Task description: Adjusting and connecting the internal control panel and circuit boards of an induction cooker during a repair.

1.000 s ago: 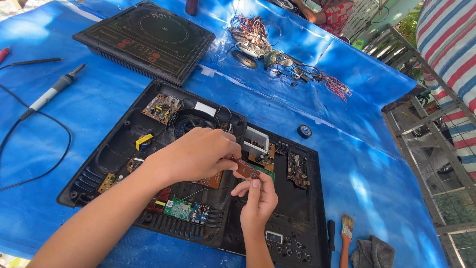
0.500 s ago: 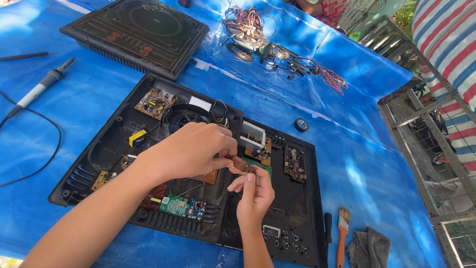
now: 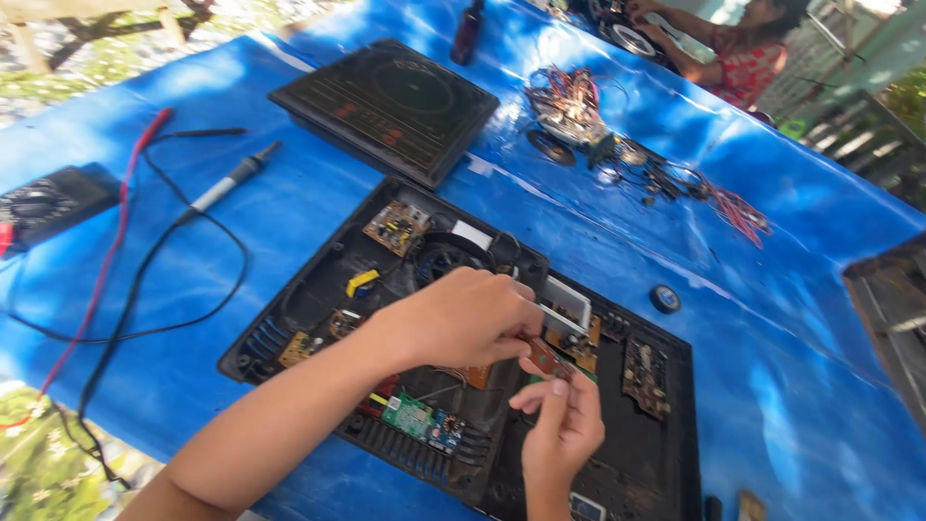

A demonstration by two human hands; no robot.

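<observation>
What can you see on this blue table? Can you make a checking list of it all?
Surface: blue tarp covering the table.
Job's things: opened black cooker base with circuit boards; small brown board pinched in both hands.
Clutter: cooker top panel, black tape roll, dark bottle.
Grippers: left hand and right hand both on the small board.
Cables: soldering iron lead; multimeter red probe lead; wire tangle.
Surroundings: another person working at the far end.
</observation>
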